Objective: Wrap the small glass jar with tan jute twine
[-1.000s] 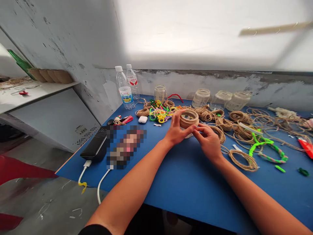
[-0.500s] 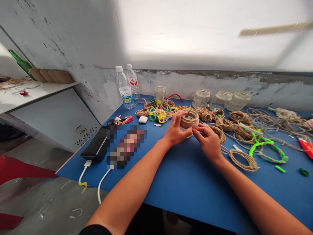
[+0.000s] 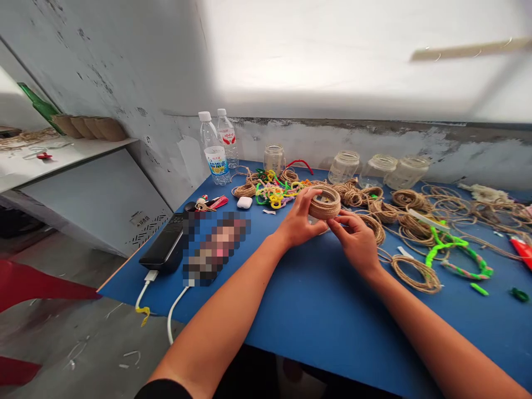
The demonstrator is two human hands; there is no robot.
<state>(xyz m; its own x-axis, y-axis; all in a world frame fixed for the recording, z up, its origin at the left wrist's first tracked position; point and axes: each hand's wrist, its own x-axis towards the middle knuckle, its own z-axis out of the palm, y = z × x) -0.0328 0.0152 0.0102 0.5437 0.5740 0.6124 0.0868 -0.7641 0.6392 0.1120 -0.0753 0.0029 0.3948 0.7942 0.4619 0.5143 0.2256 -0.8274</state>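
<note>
We are grasping a clear round glass jar wrapped in a thick band of brown twine (image 3: 325, 210) with our left hand (image 3: 297, 223), whose fingers and thumb are curling around its left side. The jar is tilting slightly, mouth upward, above the blue worktop (image 3: 299, 321). Our right hand (image 3: 358, 244) is bunching its fingertips at the band's lower right edge; whether they are pinching a loose strand, we cannot tell. Judging by the band, we are probably working on laying or tightening turns around the jar. The next move seems to be calling for a steady left hold and even tension from the right. Beyond our hands, brown twine coils (image 3: 384, 213) are lying loosely, and clear unwrapped glass jars (image 3: 344, 167) are standing along the wall. A bright green fuzzy wire piece (image 3: 451, 244) is resting beyond our right hand.
</note>
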